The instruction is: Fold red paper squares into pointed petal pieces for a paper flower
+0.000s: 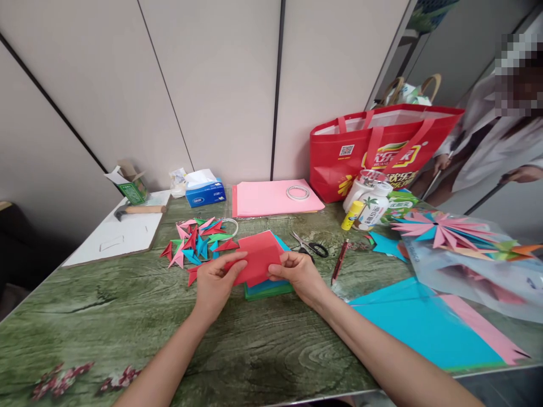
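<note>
Between both hands I hold a piece of red paper (257,265) just over a small stack of coloured sheets. My left hand (218,280) pinches its left end between thumb and fingers. At the right end my right hand (297,274) grips it the same way. Below lie blue and green sheets (271,290), partly covered by the red paper. Folded paper pieces (199,243) in red, pink, blue and green are heaped beyond my left hand. Black-handled scissors (311,247) lie past my right hand, and a dark red pen (340,261) rests to its right.
Pink sheets (263,198) with a tape roll (298,193) lie by the wall. A tissue box (206,193), a hammer (142,210), a glue stick (352,215) and a red bag (339,152) stand around. Blue paper (424,328) lies right. Another person (487,141) is at right.
</note>
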Action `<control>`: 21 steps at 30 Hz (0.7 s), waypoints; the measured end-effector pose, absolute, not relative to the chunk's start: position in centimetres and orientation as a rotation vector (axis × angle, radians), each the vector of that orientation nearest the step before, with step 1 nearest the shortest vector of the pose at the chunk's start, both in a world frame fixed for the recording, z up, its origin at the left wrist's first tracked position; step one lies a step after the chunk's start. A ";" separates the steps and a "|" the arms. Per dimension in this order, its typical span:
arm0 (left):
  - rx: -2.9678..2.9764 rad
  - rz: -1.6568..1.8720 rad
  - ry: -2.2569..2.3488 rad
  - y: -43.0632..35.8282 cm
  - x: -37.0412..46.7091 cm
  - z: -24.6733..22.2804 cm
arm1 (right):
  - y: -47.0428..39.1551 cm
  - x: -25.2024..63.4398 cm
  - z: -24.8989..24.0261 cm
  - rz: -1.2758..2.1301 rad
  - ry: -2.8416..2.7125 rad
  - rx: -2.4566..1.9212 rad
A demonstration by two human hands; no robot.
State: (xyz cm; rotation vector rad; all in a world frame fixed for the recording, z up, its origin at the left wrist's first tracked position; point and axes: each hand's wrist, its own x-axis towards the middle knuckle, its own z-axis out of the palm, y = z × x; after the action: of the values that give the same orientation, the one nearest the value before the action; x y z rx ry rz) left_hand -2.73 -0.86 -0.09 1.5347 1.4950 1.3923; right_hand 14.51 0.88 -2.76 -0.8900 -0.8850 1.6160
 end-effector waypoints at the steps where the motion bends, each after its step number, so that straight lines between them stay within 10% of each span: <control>1: 1.544 1.392 1.495 -0.9 -2.7 -0.1 | 0.9 14.5 -2.7 1.600 -0.896 -0.877; 21: 1.727 1.303 1.459 -1.1 -2.5 0.1 | 1.0 14.6 -2.4 1.324 -0.972 -0.934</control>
State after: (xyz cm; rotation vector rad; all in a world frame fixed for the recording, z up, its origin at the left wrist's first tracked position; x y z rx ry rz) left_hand -2.49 -1.06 0.10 1.7269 1.4593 1.3030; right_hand 14.56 1.05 -2.37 -0.9337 -0.9719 1.3244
